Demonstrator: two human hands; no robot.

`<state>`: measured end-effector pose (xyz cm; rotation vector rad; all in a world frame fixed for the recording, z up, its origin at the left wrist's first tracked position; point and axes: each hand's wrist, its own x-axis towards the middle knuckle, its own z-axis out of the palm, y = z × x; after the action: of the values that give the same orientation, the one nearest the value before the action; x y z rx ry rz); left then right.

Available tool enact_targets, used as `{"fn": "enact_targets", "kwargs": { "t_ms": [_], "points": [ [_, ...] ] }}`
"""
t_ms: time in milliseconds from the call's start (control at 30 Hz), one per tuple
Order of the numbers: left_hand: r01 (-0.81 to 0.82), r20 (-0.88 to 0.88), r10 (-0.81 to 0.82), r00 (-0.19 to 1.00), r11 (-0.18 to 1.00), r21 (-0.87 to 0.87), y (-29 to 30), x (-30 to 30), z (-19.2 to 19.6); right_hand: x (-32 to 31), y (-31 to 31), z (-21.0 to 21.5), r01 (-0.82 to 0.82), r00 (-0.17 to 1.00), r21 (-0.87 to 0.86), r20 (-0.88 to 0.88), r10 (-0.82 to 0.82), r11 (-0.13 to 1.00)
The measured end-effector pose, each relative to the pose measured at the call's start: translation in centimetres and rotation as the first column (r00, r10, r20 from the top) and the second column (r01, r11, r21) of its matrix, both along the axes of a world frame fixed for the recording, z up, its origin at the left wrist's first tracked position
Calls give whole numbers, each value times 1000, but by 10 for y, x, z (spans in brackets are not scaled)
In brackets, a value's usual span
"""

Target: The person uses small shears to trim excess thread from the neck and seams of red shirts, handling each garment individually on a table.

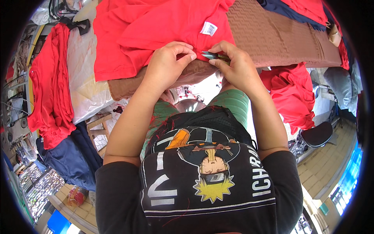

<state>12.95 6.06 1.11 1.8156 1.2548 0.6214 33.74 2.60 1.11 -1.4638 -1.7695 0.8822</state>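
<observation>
A red garment with a white tag lies spread over the brown-covered table in front of me. At its near edge my left hand has thumb and forefinger pinched together against the cloth. What sits between those fingertips is too small to make out. My right hand is closed round a small pair of thread snips. Their blades point left toward the left fingertips, close to the cloth. The handles are mostly covered by the fingers.
The table's brown textured cover reaches right, with navy and red clothes at its far end. A red garment hangs off the near right edge. Red clothes and navy cloth hang at left. A black stool seat stands at right.
</observation>
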Motion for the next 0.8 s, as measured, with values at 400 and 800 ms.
{"fn": "enact_targets", "kwargs": {
  "t_ms": [400,800],
  "points": [
    [647,495,-516,699,752,-130,16,-37,50,2,6,15,137,985,122,90,-149,983],
    [184,-152,-134,979,899,396,32,3,-13,-11,11,-6,97,990,-12,-98,-98,995]
  ]
}}
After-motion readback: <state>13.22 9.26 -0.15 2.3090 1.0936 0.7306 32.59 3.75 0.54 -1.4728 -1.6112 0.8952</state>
